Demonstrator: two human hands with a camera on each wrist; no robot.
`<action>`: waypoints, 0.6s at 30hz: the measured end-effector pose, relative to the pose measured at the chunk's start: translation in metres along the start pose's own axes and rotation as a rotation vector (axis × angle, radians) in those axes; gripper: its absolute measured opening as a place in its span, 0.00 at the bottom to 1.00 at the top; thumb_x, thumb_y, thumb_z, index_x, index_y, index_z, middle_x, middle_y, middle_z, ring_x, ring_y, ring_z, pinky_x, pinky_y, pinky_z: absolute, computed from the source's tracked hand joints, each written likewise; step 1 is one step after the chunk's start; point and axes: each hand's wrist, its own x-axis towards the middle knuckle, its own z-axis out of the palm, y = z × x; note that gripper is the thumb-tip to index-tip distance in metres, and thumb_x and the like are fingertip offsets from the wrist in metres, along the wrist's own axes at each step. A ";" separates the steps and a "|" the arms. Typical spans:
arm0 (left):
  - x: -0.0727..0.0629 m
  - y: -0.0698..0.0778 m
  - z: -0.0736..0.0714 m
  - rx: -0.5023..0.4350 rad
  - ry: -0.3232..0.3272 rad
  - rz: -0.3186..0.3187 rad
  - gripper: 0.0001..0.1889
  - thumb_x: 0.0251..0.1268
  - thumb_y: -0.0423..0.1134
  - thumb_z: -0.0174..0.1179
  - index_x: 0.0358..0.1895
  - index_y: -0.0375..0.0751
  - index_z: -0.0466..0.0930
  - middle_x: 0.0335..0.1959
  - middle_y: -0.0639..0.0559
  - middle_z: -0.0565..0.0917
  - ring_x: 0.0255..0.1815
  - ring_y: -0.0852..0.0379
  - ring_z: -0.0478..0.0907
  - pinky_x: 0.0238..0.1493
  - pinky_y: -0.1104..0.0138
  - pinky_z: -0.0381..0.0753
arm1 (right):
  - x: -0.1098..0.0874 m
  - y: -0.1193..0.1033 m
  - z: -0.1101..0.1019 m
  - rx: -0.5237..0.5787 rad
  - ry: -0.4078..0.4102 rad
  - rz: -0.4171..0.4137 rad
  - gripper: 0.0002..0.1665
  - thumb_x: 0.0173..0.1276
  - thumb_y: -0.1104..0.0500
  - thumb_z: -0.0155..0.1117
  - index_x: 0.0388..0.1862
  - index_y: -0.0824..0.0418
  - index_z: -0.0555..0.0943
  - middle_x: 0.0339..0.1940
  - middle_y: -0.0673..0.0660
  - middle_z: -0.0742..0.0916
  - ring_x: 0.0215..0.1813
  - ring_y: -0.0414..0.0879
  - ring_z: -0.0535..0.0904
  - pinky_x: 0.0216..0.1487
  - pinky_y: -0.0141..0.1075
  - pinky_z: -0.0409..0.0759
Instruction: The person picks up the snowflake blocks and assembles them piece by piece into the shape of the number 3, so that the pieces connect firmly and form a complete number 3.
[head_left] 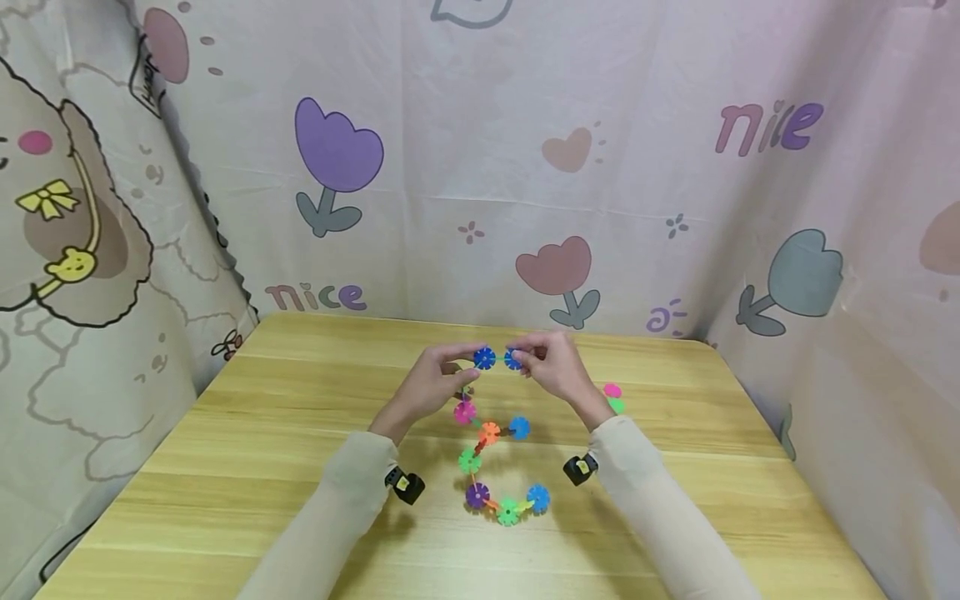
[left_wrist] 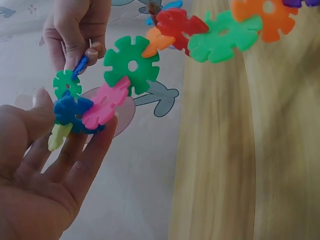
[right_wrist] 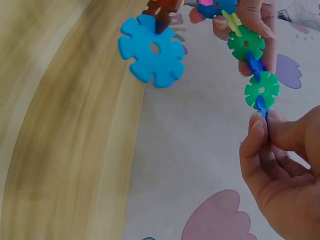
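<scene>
A zigzag chain of notched plastic snowflake discs in several colours hangs between and below the hands, slotted edge to edge. My left hand (head_left: 429, 383) holds the chain near its far end, fingers and thumb about a blue disc (head_left: 484, 358). To its right, my right hand (head_left: 557, 367) pinches a dark blue disc (right_wrist: 263, 114) at the chain's tip. This disc is joined to a green disc (right_wrist: 262, 90). From the left hand the chain runs towards me through a pink disc (head_left: 465, 412), an orange disc (head_left: 489, 432) and a purple disc (head_left: 477, 496). A light blue disc (right_wrist: 151, 51) ends a side branch.
A loose pink disc (head_left: 612, 390) and a green disc (head_left: 617, 406) lie on the wooden table (head_left: 300, 467), partly beside the right forearm. A patterned cloth (head_left: 465, 167) hangs behind the table and along its sides. Both wrists carry small black cameras.
</scene>
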 end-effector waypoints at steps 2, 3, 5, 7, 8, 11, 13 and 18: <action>0.000 -0.001 0.001 -0.003 0.007 -0.004 0.22 0.75 0.30 0.60 0.70 0.43 0.78 0.61 0.39 0.83 0.34 0.55 0.86 0.37 0.62 0.90 | 0.000 0.001 0.001 0.002 -0.002 0.001 0.10 0.73 0.69 0.65 0.48 0.67 0.90 0.37 0.64 0.91 0.28 0.53 0.85 0.29 0.30 0.84; 0.000 -0.001 0.001 -0.005 0.007 -0.002 0.22 0.75 0.30 0.60 0.70 0.43 0.78 0.61 0.38 0.83 0.34 0.54 0.86 0.37 0.61 0.90 | -0.001 0.002 0.000 0.010 -0.007 0.004 0.10 0.73 0.68 0.64 0.48 0.67 0.90 0.37 0.64 0.91 0.29 0.54 0.85 0.30 0.30 0.84; 0.001 -0.003 0.001 -0.009 0.001 0.003 0.22 0.75 0.31 0.59 0.70 0.44 0.77 0.61 0.37 0.82 0.36 0.45 0.87 0.37 0.61 0.90 | -0.001 0.003 -0.003 0.030 -0.024 0.014 0.11 0.74 0.66 0.64 0.51 0.66 0.89 0.37 0.64 0.90 0.30 0.53 0.86 0.32 0.30 0.85; 0.001 -0.003 0.000 -0.006 -0.004 0.006 0.22 0.76 0.32 0.59 0.70 0.44 0.77 0.61 0.36 0.81 0.38 0.39 0.87 0.38 0.60 0.91 | -0.001 0.003 -0.010 0.038 -0.039 0.034 0.14 0.76 0.64 0.63 0.55 0.67 0.87 0.38 0.65 0.90 0.31 0.51 0.86 0.33 0.31 0.85; 0.001 -0.002 -0.001 -0.005 -0.009 0.008 0.22 0.76 0.32 0.59 0.71 0.44 0.76 0.62 0.36 0.81 0.40 0.35 0.87 0.39 0.60 0.91 | -0.001 0.004 -0.015 0.043 -0.044 0.042 0.15 0.76 0.63 0.63 0.57 0.67 0.86 0.39 0.66 0.90 0.31 0.49 0.85 0.35 0.34 0.87; 0.001 -0.002 -0.002 0.010 -0.014 0.003 0.23 0.77 0.34 0.59 0.72 0.46 0.75 0.63 0.36 0.80 0.43 0.32 0.86 0.41 0.59 0.91 | -0.002 0.011 -0.034 0.015 -0.028 0.065 0.17 0.77 0.62 0.63 0.61 0.66 0.84 0.40 0.66 0.90 0.32 0.47 0.85 0.37 0.38 0.88; 0.001 -0.002 -0.003 0.025 -0.012 0.002 0.23 0.77 0.34 0.59 0.72 0.46 0.74 0.64 0.36 0.80 0.42 0.36 0.88 0.41 0.60 0.91 | -0.002 0.021 -0.047 -0.015 -0.010 0.081 0.17 0.77 0.63 0.62 0.61 0.67 0.83 0.42 0.68 0.89 0.33 0.48 0.86 0.39 0.43 0.89; 0.000 -0.003 -0.006 0.034 -0.013 0.007 0.23 0.77 0.34 0.59 0.72 0.44 0.73 0.62 0.36 0.80 0.39 0.47 0.88 0.41 0.60 0.90 | -0.009 0.053 -0.071 -0.116 -0.002 0.141 0.14 0.77 0.65 0.61 0.57 0.69 0.84 0.44 0.70 0.89 0.32 0.46 0.85 0.39 0.45 0.90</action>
